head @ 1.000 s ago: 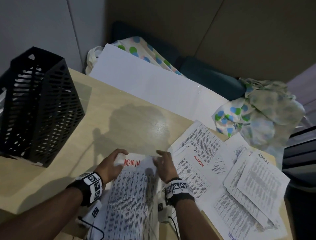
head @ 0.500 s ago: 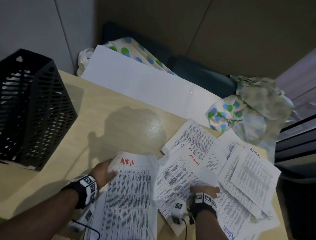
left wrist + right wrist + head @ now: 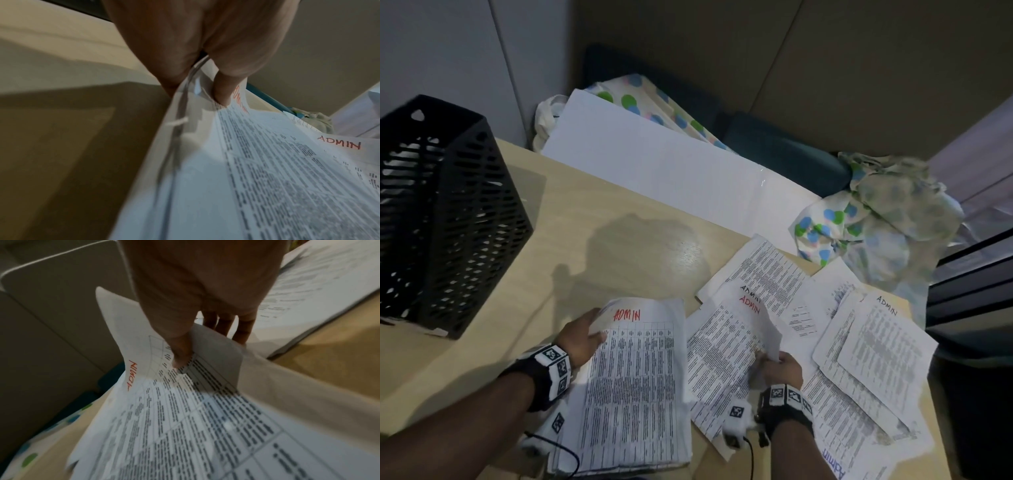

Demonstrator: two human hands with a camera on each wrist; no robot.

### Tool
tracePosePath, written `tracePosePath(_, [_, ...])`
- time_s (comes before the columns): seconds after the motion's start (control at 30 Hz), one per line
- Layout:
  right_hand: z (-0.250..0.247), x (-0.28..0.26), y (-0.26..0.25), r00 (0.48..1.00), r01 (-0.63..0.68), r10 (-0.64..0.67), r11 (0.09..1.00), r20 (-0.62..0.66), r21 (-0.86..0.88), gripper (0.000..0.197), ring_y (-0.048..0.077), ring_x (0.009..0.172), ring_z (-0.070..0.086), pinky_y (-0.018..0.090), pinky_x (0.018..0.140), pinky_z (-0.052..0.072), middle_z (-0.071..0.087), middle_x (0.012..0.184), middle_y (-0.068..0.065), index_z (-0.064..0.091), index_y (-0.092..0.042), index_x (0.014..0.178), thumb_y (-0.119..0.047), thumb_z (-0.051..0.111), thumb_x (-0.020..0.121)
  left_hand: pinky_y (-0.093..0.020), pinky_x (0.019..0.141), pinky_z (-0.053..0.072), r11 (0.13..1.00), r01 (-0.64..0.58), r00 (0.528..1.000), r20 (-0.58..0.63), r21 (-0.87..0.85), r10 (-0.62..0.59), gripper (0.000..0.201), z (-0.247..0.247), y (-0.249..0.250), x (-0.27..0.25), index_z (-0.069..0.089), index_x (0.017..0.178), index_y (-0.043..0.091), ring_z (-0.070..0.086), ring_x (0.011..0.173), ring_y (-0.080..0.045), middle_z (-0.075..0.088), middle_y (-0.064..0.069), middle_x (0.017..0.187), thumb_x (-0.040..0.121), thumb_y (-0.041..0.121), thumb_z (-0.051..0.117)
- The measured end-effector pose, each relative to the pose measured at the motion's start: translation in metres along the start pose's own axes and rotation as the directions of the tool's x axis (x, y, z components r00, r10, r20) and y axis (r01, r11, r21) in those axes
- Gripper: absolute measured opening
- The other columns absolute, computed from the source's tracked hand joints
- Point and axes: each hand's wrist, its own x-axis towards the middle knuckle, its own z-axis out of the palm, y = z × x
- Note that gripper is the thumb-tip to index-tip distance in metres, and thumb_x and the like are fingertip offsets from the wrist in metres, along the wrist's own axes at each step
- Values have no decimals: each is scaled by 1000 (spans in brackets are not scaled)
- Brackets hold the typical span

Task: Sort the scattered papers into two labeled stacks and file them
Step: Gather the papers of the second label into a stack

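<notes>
Both hands grip ADMIN papers.
Left hand [image 3: 582, 337] pinches the near stack [image 3: 633, 387]; right hand [image 3: 779, 371] pinches a curled sheet [image 3: 726, 346], its print blurred, its underside hidden.

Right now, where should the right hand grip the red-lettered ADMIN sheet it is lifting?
Probably where the right hand already pinches the ADMIN sheet: its near right edge, approached from the right. That edge is curled up off the scattered papers, leaving room for fingers underneath.
</notes>
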Motion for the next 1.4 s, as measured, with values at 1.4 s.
tracePosePath(1.4, [112,-78,-47,722,579,-506,815,471,-12,60,19,117,52,35,97,48,50,127,6,41,-12,129,-28,73,81,-43,104,42,856,-5,1000,-2,-517,5,68,3,2,1,40,141,21,56,117,-27,61,-2,121,80,16,70])
